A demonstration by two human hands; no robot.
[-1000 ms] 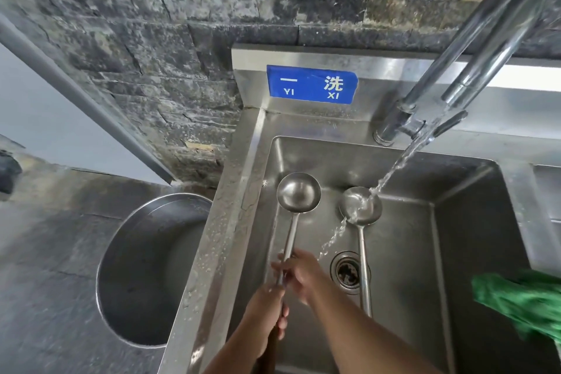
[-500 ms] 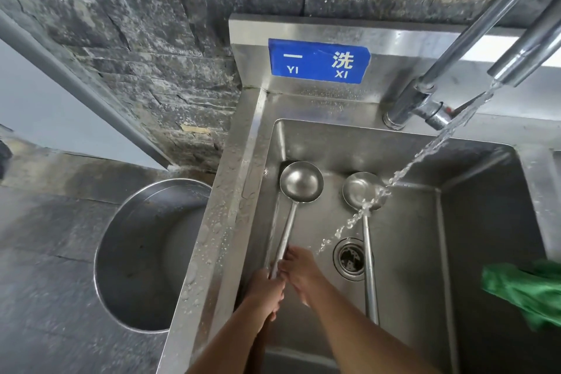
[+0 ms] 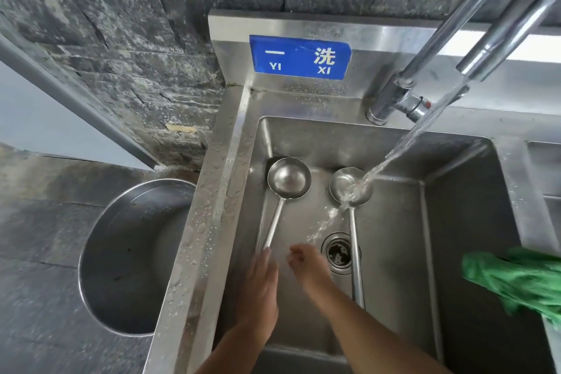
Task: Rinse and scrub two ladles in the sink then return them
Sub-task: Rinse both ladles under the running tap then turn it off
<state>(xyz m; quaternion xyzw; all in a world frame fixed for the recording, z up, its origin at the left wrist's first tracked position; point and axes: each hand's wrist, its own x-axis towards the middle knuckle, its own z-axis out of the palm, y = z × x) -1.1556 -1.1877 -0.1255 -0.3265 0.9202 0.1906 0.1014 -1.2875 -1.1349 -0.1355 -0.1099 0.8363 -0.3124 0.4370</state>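
Left hand [image 3: 261, 282] lies flat, fingers straight, over the larger ladle [image 3: 288, 179] handle, its bowl beyond the fingertips. Right hand [image 3: 306, 266], just beside it, is loosely curled and holds nothing. Right of that hand, the smaller ladle [image 3: 341, 184] catches the water stream [image 3: 403, 149].

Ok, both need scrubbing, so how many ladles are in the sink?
2. The left ladle lies along the sink's left wall, handle running under the left hand; the right ladle lies beside the drain, bowl under the running water. None looks hidden.
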